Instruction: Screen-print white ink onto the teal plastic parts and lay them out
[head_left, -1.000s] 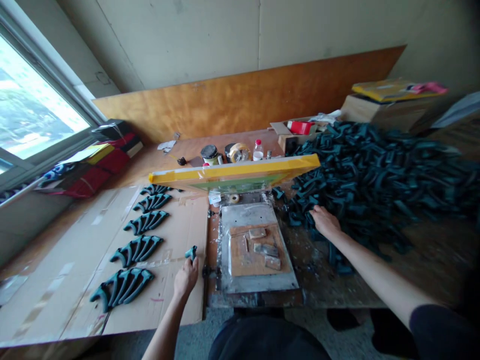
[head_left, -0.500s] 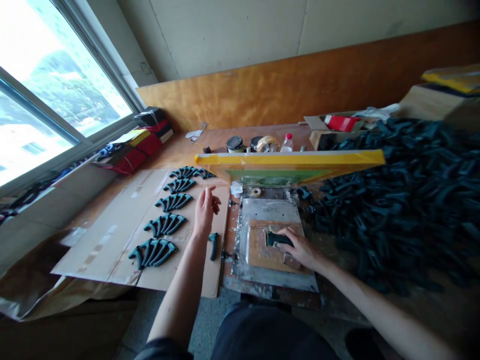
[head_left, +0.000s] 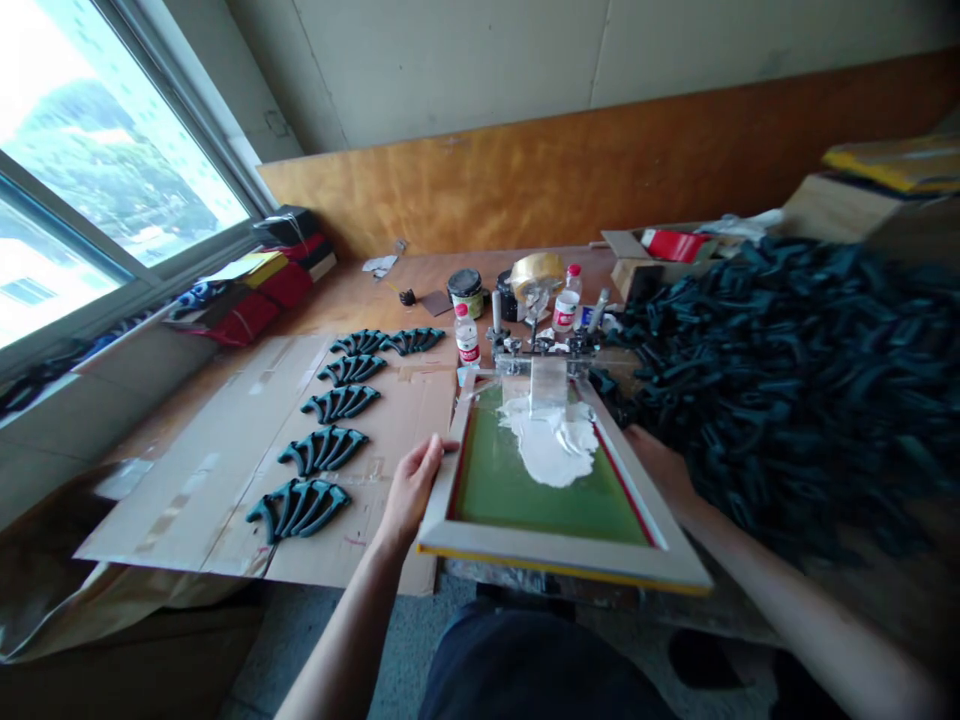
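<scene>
A framed green screen [head_left: 487,500] lies lowered over the work plate, with white paste [head_left: 551,455] and a pale flat blade [head_left: 549,387] near its far end. My left hand [head_left: 414,483] is at the frame's left edge, its fingers closed on the rim. My right hand [head_left: 660,465] is beyond the right edge, its fingers mostly hidden by the frame and dark parts. Rows of dark green curved parts [head_left: 324,450] lie fanned out on the cardboard [head_left: 247,450] to the left.
A big heap of dark green parts [head_left: 795,400] covers the right side. Behind the screen stand metal clamps [head_left: 540,345], a small bottle [head_left: 466,337], another bottle [head_left: 566,300], a jar [head_left: 466,290] and a tape roll [head_left: 537,272]. Red bundles [head_left: 251,310] sit by the window.
The screen has swung down from its raised position and covers the plate. My left hand has moved down to its edge; my right hand has left the part on the plate and moved right.
</scene>
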